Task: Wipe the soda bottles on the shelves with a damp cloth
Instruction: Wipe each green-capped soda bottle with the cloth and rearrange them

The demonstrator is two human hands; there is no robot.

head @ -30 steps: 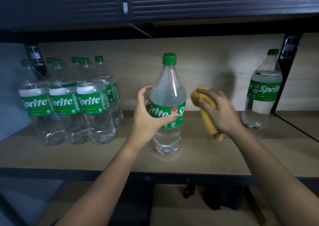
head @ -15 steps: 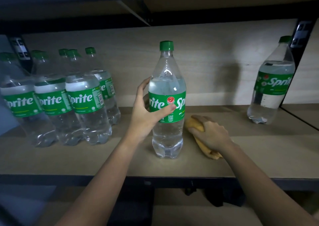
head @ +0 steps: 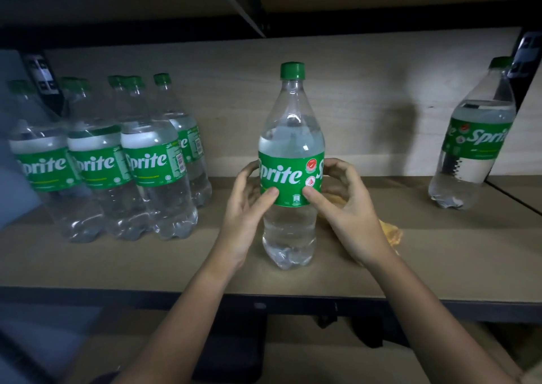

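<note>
A clear Sprite bottle (head: 290, 137) with a green cap and green label stands upright in the middle of the wooden shelf (head: 146, 260). My left hand (head: 249, 207) grips its label from the left, thumb on the front. From the right, my right hand (head: 343, 204) grips the same label, thumb on the front and fingers curled round the side. The yellow cloth (head: 390, 232) lies on the shelf behind my right hand, mostly hidden by it.
Several Sprite bottles (head: 152, 160) stand grouped at the left of the shelf. One more Sprite bottle (head: 475, 149) stands at the far right beside a dark upright post (head: 525, 61). The upper shelf hangs low overhead. A lower shelf shows below the front edge.
My right hand has let go of the yellow cloth on the shelf and taken hold of the middle bottle's label. The left hand kept its hold and the bottle turned.
</note>
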